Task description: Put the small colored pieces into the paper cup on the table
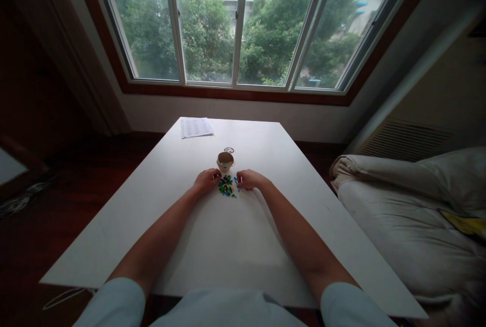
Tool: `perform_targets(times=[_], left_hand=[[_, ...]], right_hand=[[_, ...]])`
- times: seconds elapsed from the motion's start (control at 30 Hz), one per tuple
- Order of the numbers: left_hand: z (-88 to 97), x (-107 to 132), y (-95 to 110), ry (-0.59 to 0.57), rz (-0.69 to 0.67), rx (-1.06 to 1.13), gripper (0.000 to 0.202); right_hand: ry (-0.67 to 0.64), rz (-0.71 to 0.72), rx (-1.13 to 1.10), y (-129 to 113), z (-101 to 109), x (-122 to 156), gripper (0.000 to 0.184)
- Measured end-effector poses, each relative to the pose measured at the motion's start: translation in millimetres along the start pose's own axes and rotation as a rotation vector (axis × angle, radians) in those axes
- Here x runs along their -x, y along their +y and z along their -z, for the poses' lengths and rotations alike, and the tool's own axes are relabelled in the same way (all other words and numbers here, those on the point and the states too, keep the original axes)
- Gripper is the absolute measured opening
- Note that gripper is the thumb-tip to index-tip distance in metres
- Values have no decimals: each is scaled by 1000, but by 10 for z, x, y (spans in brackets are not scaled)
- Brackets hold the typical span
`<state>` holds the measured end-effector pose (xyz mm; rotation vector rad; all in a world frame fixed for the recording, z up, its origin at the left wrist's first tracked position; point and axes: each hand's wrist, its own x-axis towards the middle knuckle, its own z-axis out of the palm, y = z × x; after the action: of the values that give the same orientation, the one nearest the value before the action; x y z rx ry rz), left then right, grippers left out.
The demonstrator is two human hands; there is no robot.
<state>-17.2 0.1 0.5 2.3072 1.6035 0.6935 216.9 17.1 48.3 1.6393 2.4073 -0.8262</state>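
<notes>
A pile of small pieces (225, 186) in green, blue, red, yellow and black lies on the white table (228, 246); they are too small to name for certain. My left hand (207, 180) rests at the pile's left edge, its fingers bent together. On the other side, my right hand (251, 179) is curled beside a few blue pieces (236, 179). What either hand pinches, if anything, is too small to make out. Just behind the pile stands a tan cup (225, 163), upright, with something small and bluish inside.
Beyond the cup lies a small dark looped thing (229, 150). Sheets of printed paper (196, 127) lie at the table's far left corner. To the right is a cushioned sofa (395, 215). A window (235, 28) fills the wall ahead.
</notes>
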Motion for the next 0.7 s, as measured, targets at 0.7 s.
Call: perform_targets(times=[0.7], left_hand=[[-68,-29,-62,21,1,1,22]], right_hand=[[298,75,296,-36,-205,-101,22]])
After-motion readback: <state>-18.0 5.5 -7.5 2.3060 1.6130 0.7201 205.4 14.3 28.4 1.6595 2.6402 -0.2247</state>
